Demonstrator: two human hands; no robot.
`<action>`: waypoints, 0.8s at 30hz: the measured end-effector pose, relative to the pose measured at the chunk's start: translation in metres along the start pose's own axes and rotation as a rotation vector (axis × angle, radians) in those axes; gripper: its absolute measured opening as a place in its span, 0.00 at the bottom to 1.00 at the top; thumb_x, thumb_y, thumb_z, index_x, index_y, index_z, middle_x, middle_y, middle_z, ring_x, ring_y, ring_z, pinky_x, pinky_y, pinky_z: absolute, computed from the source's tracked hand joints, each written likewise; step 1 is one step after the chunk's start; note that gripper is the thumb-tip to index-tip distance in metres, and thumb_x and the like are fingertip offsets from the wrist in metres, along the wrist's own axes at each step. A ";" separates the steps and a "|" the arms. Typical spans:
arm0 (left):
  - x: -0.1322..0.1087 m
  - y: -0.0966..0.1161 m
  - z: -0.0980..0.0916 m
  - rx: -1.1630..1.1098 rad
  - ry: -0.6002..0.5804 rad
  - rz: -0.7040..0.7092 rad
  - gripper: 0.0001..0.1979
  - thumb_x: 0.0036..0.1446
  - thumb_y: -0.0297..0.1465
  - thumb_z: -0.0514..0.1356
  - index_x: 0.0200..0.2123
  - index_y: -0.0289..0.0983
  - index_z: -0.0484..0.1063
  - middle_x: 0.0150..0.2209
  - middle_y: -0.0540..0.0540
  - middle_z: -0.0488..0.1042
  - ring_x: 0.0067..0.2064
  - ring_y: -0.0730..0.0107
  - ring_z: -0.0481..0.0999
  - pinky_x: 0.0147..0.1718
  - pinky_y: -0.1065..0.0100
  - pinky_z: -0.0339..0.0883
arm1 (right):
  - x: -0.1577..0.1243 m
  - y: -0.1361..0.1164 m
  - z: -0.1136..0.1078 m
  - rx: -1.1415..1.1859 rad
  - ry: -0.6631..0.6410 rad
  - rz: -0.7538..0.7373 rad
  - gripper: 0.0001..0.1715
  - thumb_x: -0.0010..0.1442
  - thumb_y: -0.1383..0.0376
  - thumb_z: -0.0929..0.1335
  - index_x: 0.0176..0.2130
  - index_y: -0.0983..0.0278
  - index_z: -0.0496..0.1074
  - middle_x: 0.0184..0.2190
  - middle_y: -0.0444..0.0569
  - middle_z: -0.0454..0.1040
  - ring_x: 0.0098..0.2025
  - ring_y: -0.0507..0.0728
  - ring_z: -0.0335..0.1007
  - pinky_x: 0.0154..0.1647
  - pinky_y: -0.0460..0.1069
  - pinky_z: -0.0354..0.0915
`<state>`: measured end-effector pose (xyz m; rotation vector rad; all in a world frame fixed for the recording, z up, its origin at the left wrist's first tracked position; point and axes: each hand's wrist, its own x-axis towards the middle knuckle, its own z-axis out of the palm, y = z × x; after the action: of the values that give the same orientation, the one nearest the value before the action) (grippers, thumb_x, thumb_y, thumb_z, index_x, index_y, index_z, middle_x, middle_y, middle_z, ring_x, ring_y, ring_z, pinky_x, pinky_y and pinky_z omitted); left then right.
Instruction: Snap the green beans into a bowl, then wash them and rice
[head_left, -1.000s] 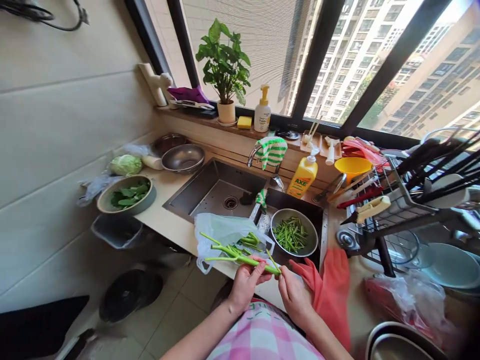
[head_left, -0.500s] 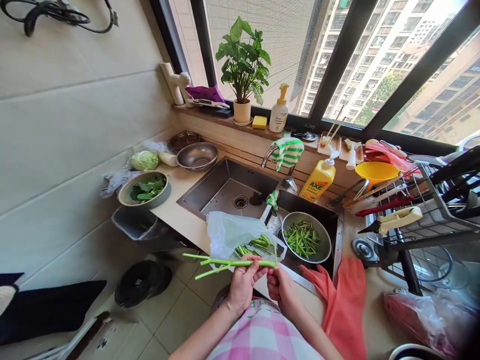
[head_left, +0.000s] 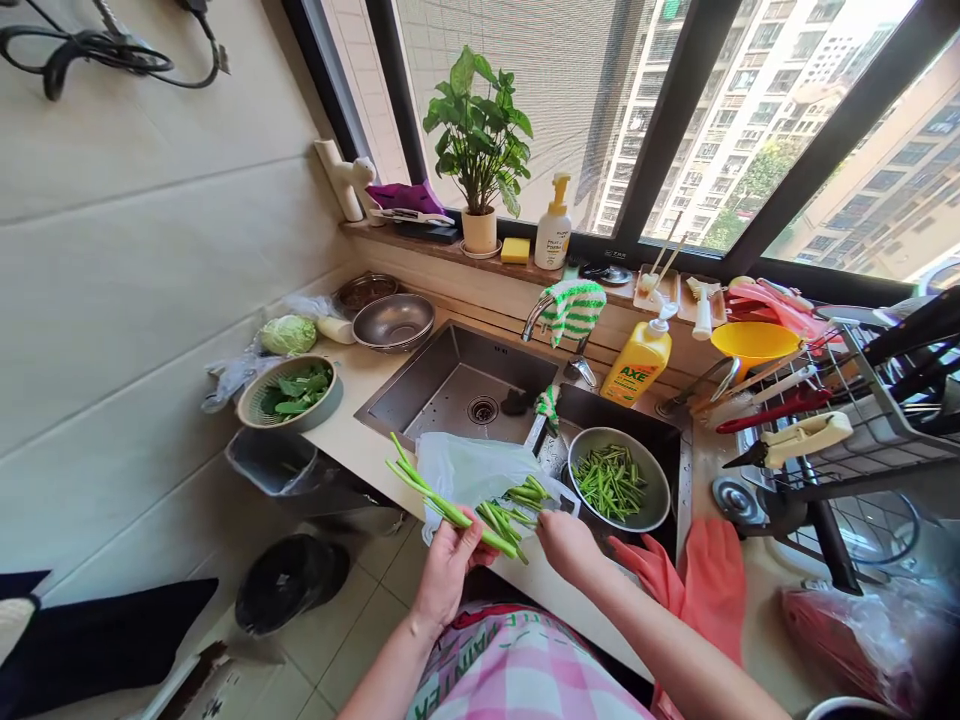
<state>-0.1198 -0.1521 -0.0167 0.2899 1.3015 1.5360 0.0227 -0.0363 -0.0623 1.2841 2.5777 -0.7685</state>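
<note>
My left hand (head_left: 448, 562) is closed around a few long green vegetable stems (head_left: 435, 492), which slant up to the left. Close by on the right, my right hand (head_left: 568, 545) is curled shut near the plastic bag's edge; whatever its fingers hold is too hidden to name. Beyond both hands, the white plastic bag (head_left: 465, 465) lies over the sink's front edge with short cut stems (head_left: 501, 520) on it. A round metal bowl (head_left: 664, 490) full of short green stem pieces (head_left: 609, 480) sits in the right sink basin.
The left sink basin (head_left: 450, 390) has a drain. A colander of leaves (head_left: 300, 390), a cabbage (head_left: 289, 335) and a metal bowl (head_left: 394, 320) stand left. Red rubber gloves (head_left: 709, 580) lie right, below a dish rack (head_left: 892, 430). A yellow soap bottle (head_left: 637, 360) stands behind.
My hands have come apart: the left moved left and down with the stems, now tilted up leftward. My right hand left the stems' end and moved toward the bag's edge.
</note>
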 end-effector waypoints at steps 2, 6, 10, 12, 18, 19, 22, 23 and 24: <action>0.001 -0.001 0.000 -0.004 0.004 0.018 0.17 0.46 0.38 0.64 0.34 0.36 0.63 0.27 0.52 0.70 0.26 0.74 0.72 0.25 0.73 0.67 | 0.019 -0.016 0.001 0.036 0.041 -0.093 0.11 0.56 0.67 0.62 0.39 0.67 0.70 0.36 0.57 0.74 0.39 0.61 0.70 0.36 0.50 0.62; 0.012 0.002 0.007 0.031 -0.012 0.042 0.16 0.47 0.38 0.63 0.34 0.36 0.63 0.28 0.52 0.69 0.28 0.75 0.72 0.28 0.72 0.68 | 0.022 -0.020 -0.009 0.299 0.237 -0.253 0.13 0.59 0.65 0.60 0.42 0.63 0.69 0.39 0.52 0.73 0.43 0.58 0.69 0.42 0.51 0.63; 0.036 -0.001 0.032 0.169 -0.079 0.021 0.18 0.44 0.39 0.64 0.33 0.35 0.63 0.28 0.50 0.71 0.28 0.73 0.73 0.29 0.70 0.69 | -0.009 0.001 -0.032 0.548 0.333 -0.306 0.15 0.62 0.61 0.58 0.45 0.61 0.68 0.39 0.49 0.74 0.38 0.54 0.71 0.38 0.47 0.65; 0.051 -0.006 0.054 0.266 -0.132 0.033 0.17 0.44 0.39 0.64 0.31 0.34 0.64 0.27 0.49 0.71 0.27 0.73 0.72 0.28 0.70 0.68 | -0.023 0.010 -0.043 0.432 0.368 -0.328 0.14 0.62 0.62 0.59 0.44 0.61 0.68 0.38 0.49 0.74 0.37 0.53 0.70 0.37 0.46 0.65; 0.083 -0.029 0.138 0.352 -0.270 0.112 0.15 0.39 0.37 0.66 0.25 0.35 0.64 0.22 0.52 0.68 0.22 0.76 0.68 0.22 0.73 0.64 | -0.036 0.050 -0.064 0.049 0.428 -0.053 0.14 0.62 0.67 0.57 0.44 0.64 0.67 0.33 0.51 0.74 0.33 0.54 0.70 0.32 0.46 0.61; 0.087 -0.033 0.150 0.341 -0.287 0.110 0.16 0.38 0.37 0.66 0.25 0.35 0.64 0.21 0.53 0.67 0.22 0.76 0.67 0.21 0.73 0.63 | -0.035 0.059 -0.066 0.015 0.428 -0.006 0.14 0.62 0.68 0.57 0.43 0.65 0.67 0.32 0.52 0.74 0.33 0.55 0.70 0.31 0.46 0.61; 0.097 -0.043 0.175 0.320 -0.326 0.074 0.16 0.37 0.37 0.67 0.24 0.35 0.63 0.20 0.53 0.67 0.21 0.76 0.66 0.20 0.74 0.61 | -0.034 0.082 -0.069 0.014 0.447 0.069 0.15 0.61 0.69 0.56 0.40 0.66 0.68 0.33 0.53 0.74 0.33 0.55 0.69 0.31 0.46 0.58; 0.101 -0.047 0.179 0.320 -0.342 0.052 0.16 0.37 0.37 0.67 0.24 0.35 0.64 0.21 0.53 0.67 0.21 0.76 0.66 0.20 0.74 0.61 | -0.033 0.088 -0.069 0.059 0.454 0.070 0.15 0.61 0.68 0.56 0.38 0.65 0.69 0.32 0.53 0.74 0.32 0.54 0.69 0.30 0.46 0.58; 0.104 -0.050 0.183 0.321 -0.362 0.029 0.17 0.36 0.37 0.67 0.24 0.35 0.64 0.21 0.53 0.67 0.21 0.76 0.66 0.20 0.74 0.60 | -0.033 0.093 -0.070 0.120 0.461 0.065 0.16 0.62 0.67 0.55 0.36 0.65 0.69 0.31 0.52 0.74 0.31 0.54 0.68 0.29 0.45 0.57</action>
<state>-0.0029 0.0294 -0.0322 0.7578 1.2495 1.2220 0.1217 0.0227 -0.0257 1.7514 2.8491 -0.6897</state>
